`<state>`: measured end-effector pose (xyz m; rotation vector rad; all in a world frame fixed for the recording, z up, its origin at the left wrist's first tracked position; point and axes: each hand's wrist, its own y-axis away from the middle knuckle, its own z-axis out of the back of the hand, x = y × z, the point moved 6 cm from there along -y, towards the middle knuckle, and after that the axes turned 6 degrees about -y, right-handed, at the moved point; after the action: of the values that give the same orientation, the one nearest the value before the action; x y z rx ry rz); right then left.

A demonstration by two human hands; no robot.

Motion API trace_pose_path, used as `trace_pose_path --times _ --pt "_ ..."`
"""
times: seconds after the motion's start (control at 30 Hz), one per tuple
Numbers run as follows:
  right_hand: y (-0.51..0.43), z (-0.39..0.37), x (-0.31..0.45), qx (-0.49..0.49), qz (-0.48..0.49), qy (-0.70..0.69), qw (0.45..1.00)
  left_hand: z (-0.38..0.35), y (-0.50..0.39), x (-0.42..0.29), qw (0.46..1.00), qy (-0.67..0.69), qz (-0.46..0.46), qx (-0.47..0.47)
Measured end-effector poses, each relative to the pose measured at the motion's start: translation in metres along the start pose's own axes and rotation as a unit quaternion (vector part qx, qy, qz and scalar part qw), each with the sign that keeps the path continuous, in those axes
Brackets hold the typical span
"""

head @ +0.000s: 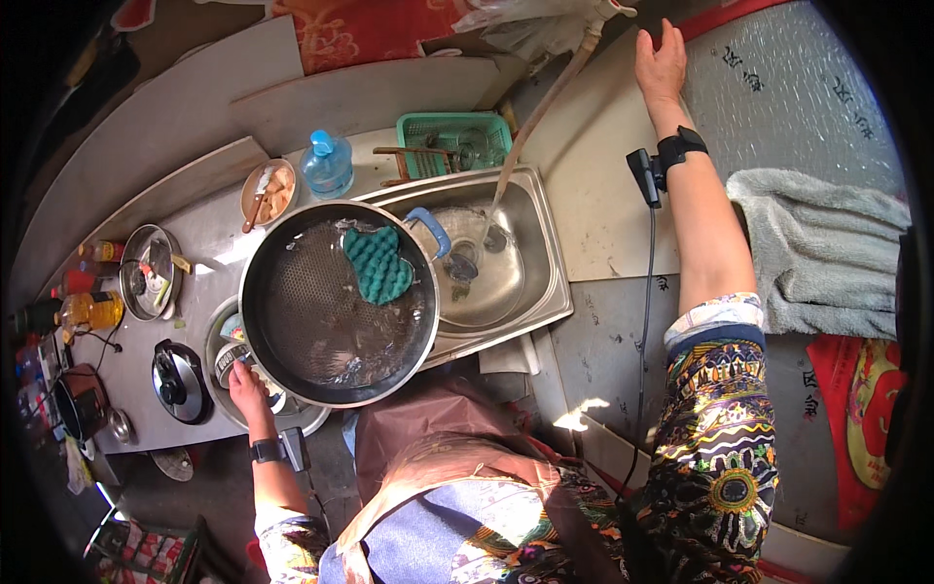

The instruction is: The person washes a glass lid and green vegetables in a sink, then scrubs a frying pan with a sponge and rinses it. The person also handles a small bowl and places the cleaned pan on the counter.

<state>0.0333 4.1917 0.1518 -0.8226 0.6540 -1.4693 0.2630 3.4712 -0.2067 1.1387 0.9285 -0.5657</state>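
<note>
My left hand [249, 390] grips a blue side handle of a large dark frying pan [314, 306], which partly overlaps the left end of the steel sink [558, 292]. Shallow water covers the pan's textured bottom. In it lies a green bumpy scouring sponge [378, 264]. The opposite blue handle [430, 232] points over the basin. My right hand [662, 67] is raised at the upper right, fingers apart and holding nothing, near a white tap [611, 9]. From the tap a long pale hose [543, 109] slants down into the sink.
Behind the sink stand a green basket [408, 135], a blue plastic jug [326, 168] and a bowl with a knife [268, 191]. Left are a steel basin [213, 409] under the pan, a pot lid [179, 383] and several bottles. A grey towel [817, 252] lies right.
</note>
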Motion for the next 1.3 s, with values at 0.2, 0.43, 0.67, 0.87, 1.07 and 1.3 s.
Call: trace_pose_path --times 0.2,0.43,0.67,0.87,1.07,1.3 --pt "-0.018 -0.052 -0.036 0.179 -0.082 0.115 0.974 0.011 -0.003 0.012 0.997 0.001 0.060 -0.049" --pt "-0.039 -0.052 -0.043 0.278 -0.126 0.258 0.917 0.009 0.001 0.006 0.997 -0.009 0.056 -0.042" --pt "-0.027 -0.050 -0.028 0.257 -0.132 0.201 0.936 0.003 0.003 -0.001 0.997 0.002 0.071 -0.027" --pt "0.131 -0.068 0.134 0.176 -0.110 -0.227 0.952 0.001 0.004 -0.002 0.997 0.032 0.073 0.001" --pt "0.392 -0.097 0.338 0.500 -0.052 -0.204 0.840 -0.004 0.005 -0.002 0.993 0.071 0.078 0.050" --pt "0.444 -0.114 0.353 0.587 -0.057 -0.050 0.806 -0.007 0.003 -0.001 0.995 0.071 0.055 0.051"
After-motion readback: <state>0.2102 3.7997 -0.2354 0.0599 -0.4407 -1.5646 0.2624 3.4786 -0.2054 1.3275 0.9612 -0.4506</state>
